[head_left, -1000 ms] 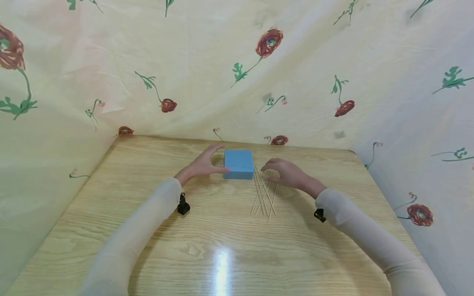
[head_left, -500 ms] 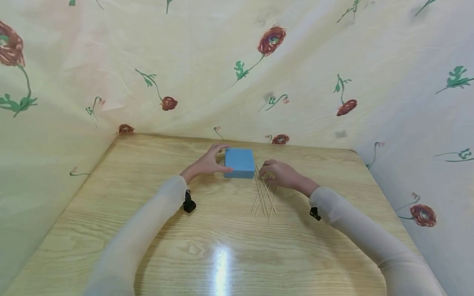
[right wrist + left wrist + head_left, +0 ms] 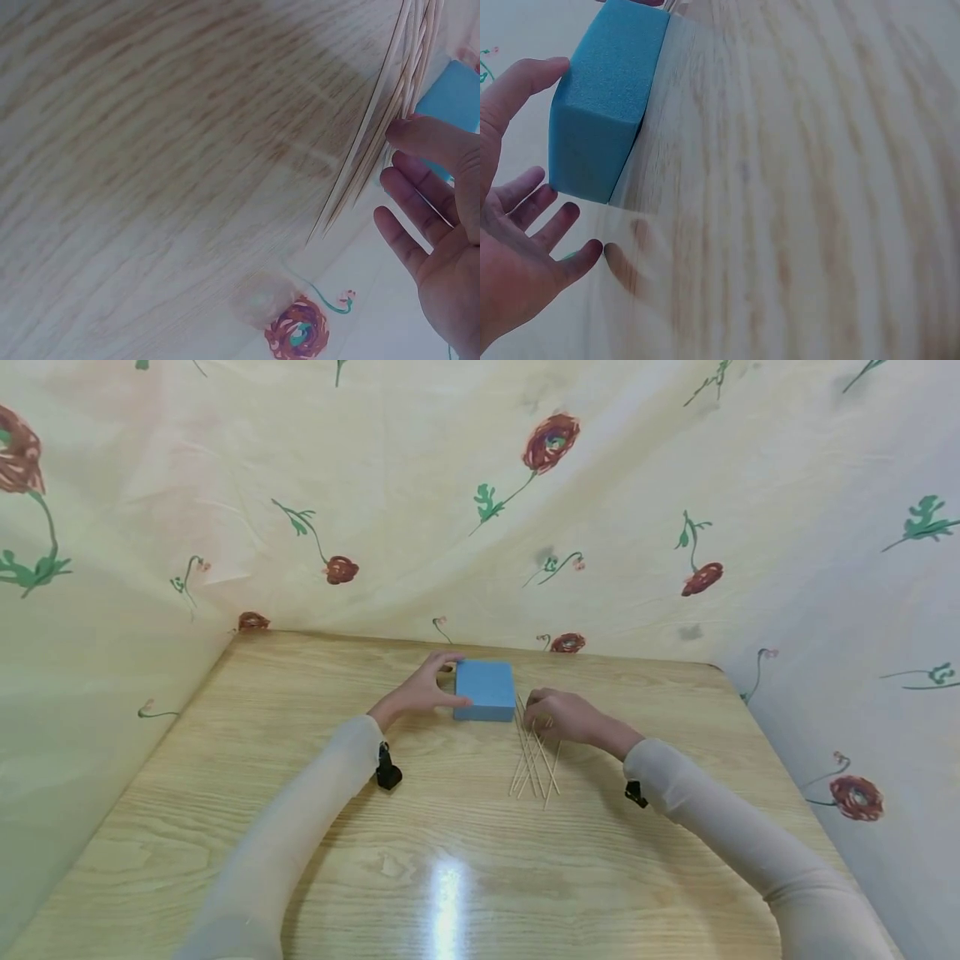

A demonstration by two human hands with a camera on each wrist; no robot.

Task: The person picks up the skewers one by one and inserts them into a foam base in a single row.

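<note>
A blue foam block (image 3: 484, 683) lies flat near the back of the table. My left hand (image 3: 422, 690) spans its left side, thumb at the front corner and forefinger at the back corner; in the left wrist view the thumb touches the block's edge. Several thin wooden skewers (image 3: 536, 768) lie crossed in a loose pile just right of the block. My right hand (image 3: 567, 717) is over their far ends, thumb and forefinger pinching at a skewer (image 3: 367, 157), the other fingers spread loosely. The fingertips are partly hidden, and how many skewers they hold cannot be told.
The wood-grain table (image 3: 375, 860) has a bright glare spot near its front. A flower-patterned cloth (image 3: 420, 510) hangs along the back and both sides, close behind the block. Each sleeve has a small black camera at the wrist.
The left hand has moved slightly right, bringing its forefinger up to the block's back corner. The right hand has lowered and moved left onto the skewers, its fingers closing. Block and pile look unmoved.
</note>
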